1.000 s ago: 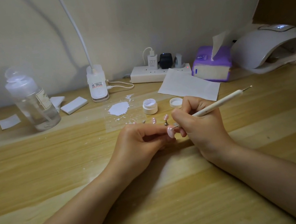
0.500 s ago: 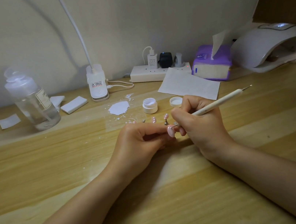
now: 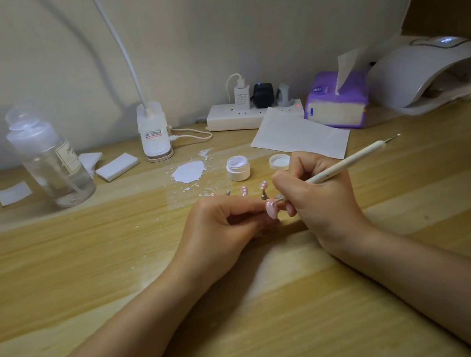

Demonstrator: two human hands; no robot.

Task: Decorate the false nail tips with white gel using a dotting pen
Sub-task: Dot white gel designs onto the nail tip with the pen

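While nothing has shifted over the last second, the right hand [image 3: 319, 196] pinches the slim white dotting pen [image 3: 345, 165], tip on the pale pink false nail tip [image 3: 271, 210] pinched by the left hand [image 3: 223, 226]; dotting continues.

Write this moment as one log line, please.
step: dotting gel | left hand: holds pink nail tip | right hand: grips dotting pen | gel jar: open

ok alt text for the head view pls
A right hand holds a dotting pen to a pink nail tip pinched in the left hand, over a wooden desk with an open gel pot.
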